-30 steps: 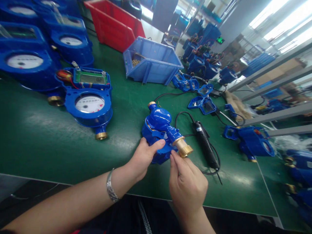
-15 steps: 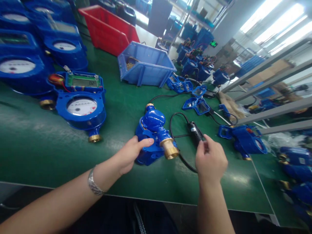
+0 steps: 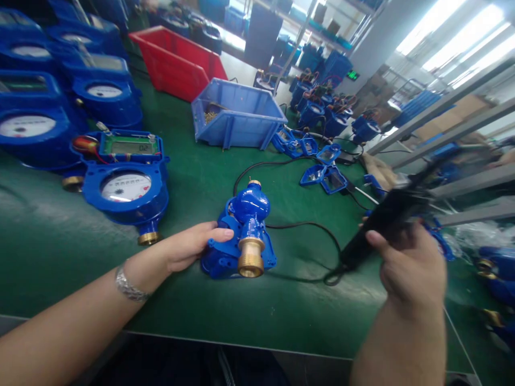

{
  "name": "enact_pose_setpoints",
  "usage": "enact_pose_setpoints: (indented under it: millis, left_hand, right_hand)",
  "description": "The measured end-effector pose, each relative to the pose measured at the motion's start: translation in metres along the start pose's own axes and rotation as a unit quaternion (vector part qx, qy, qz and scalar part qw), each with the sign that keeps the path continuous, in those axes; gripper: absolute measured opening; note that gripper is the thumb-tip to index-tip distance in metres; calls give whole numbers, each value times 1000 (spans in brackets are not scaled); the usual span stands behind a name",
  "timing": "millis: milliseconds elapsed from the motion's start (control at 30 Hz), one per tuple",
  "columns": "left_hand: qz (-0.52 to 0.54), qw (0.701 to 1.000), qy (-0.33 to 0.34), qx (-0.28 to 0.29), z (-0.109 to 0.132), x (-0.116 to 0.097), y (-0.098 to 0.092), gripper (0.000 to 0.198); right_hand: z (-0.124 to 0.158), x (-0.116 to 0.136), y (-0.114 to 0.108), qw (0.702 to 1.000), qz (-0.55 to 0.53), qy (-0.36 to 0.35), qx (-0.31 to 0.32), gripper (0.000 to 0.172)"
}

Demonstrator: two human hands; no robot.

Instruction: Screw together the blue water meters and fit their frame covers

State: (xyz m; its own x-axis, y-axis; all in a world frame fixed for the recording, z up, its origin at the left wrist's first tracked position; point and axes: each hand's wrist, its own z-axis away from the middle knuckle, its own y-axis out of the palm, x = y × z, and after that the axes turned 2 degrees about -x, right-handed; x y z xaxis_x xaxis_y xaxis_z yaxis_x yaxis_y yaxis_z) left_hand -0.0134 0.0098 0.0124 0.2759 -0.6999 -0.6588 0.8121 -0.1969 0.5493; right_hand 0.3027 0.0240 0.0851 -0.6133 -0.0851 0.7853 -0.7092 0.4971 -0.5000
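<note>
My left hand (image 3: 197,244) grips the left side of a blue water meter (image 3: 237,252), its thumb lying on top. The meter rests face down on the green bench, its threaded brass pipe end pointing toward me. Off to the right, my right hand (image 3: 410,268) is closed around a black corded electric screwdriver (image 3: 374,228), held above the bench and blurred by motion. Its cord loops down and runs behind the meter. Left of my left hand sits another blue water meter (image 3: 124,182), face up, its display and wiring exposed.
A blue bin (image 3: 241,115) with small brass-coloured parts and a red bin (image 3: 177,61) stand at the back. Blue frame covers (image 3: 324,174) lie right of centre. More water meters (image 3: 28,126) crowd the left side. A metal rail (image 3: 470,182) slants across the right.
My right hand has taken up the screwdriver from the bench and swung it to the right. The held meter has turned slightly, its brass end now facing me more directly.
</note>
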Motion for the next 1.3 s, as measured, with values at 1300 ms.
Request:
enact_pose_setpoints:
  millis: [1300]
  left_hand:
    - [-8, 1000, -7, 2, -2, 3, -2, 52]
  right_hand:
    - [-12, 108, 82, 907, -415, 7, 65, 28]
